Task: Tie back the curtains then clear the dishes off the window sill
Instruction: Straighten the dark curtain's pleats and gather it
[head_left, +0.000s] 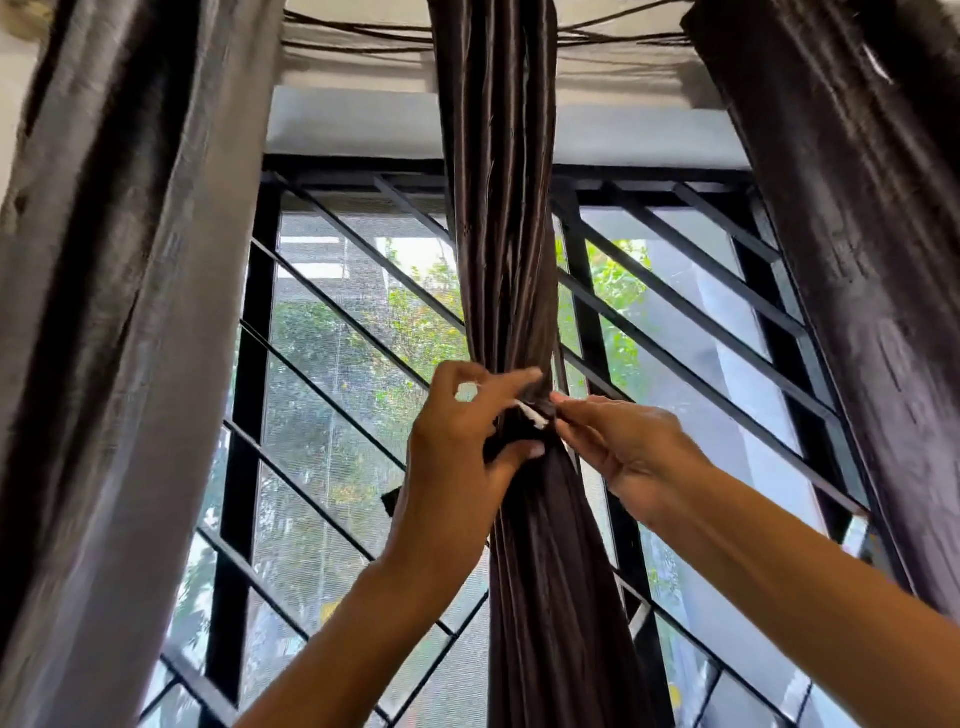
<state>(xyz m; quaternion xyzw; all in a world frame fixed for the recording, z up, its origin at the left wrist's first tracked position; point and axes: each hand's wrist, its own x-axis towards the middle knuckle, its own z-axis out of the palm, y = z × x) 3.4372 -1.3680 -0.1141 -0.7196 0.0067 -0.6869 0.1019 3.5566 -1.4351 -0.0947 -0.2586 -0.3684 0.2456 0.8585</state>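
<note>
A dark brown curtain (498, 208) hangs in the middle of the window, gathered into a tight bundle at hand height. A dark tie-back band with a white strip (532, 415) wraps the bundle there. My left hand (457, 457) grips the gathered curtain and the band, thumb below and index finger above. My right hand (623, 452) pinches the band's end at the right side of the bundle. The window sill and the dishes are out of view.
A grey curtain (119, 312) hangs loose at the left and another dark curtain (872, 260) at the right. Behind them is a window with a black grille of slanted bars (332, 312). Trees show outside.
</note>
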